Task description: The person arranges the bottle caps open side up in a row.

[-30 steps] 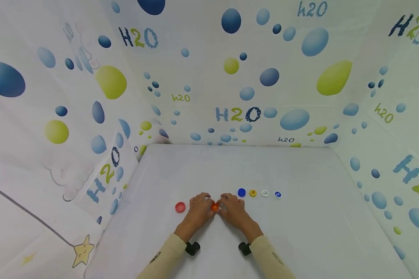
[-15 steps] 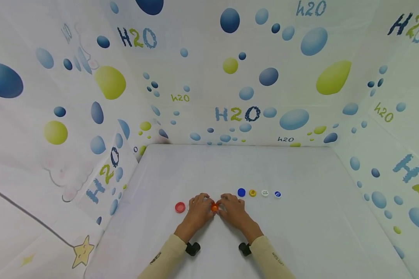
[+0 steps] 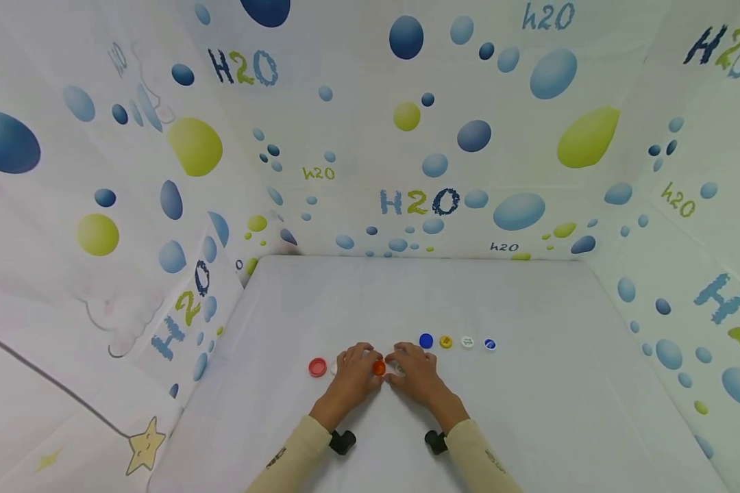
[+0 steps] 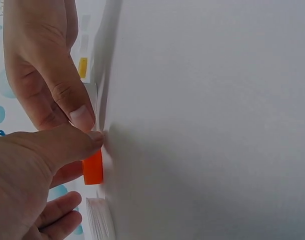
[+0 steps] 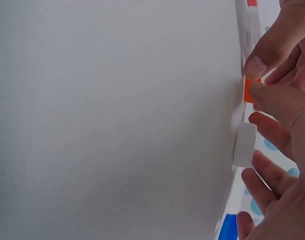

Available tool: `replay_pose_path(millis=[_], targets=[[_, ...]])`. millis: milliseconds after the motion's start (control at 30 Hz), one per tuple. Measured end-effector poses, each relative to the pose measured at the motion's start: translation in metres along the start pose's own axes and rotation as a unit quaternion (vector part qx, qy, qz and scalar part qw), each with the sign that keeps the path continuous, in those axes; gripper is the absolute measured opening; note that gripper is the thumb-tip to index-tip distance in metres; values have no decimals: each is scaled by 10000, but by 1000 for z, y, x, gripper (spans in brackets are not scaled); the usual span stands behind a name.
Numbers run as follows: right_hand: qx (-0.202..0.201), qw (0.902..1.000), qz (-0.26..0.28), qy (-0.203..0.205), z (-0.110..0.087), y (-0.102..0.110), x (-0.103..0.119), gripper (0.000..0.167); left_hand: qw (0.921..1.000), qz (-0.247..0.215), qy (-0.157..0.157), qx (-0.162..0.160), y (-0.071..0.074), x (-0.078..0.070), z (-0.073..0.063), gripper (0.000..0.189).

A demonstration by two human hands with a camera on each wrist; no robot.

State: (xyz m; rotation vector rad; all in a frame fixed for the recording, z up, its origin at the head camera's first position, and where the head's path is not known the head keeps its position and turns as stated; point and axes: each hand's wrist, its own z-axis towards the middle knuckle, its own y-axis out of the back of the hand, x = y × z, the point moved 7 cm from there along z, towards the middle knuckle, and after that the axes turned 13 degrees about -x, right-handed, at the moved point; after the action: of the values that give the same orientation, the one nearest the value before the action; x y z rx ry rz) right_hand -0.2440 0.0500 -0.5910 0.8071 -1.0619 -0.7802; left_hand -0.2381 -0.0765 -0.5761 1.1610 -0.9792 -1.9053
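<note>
Your white tabletop (image 3: pixel 499 294) meets a pale back wall (image 3: pixel 370 137) printed with blue and green drops (image 3: pixel 520 211) and H2O lettering (image 3: pixel 416 202); a yellow star (image 3: pixel 144 448) smiles at your left.

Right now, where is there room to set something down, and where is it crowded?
Bare table lies between the back wall and blue disc, and right of the blue-and-white disc. Crowded: from the red disc to the right hand, with the left hand and orange disc between.
</note>
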Motion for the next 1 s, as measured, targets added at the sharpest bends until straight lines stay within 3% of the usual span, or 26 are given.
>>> replay_pose_path(millis=[433,1000], targets=[[-169,9998,3,100,-4,16,-9,38,9994,-114,-324,-82,-4,-14,2,37],[-156,9999,-67,-25,-11,18,-17,42,9995,-68,-283,126,-11,-16,3,37]])
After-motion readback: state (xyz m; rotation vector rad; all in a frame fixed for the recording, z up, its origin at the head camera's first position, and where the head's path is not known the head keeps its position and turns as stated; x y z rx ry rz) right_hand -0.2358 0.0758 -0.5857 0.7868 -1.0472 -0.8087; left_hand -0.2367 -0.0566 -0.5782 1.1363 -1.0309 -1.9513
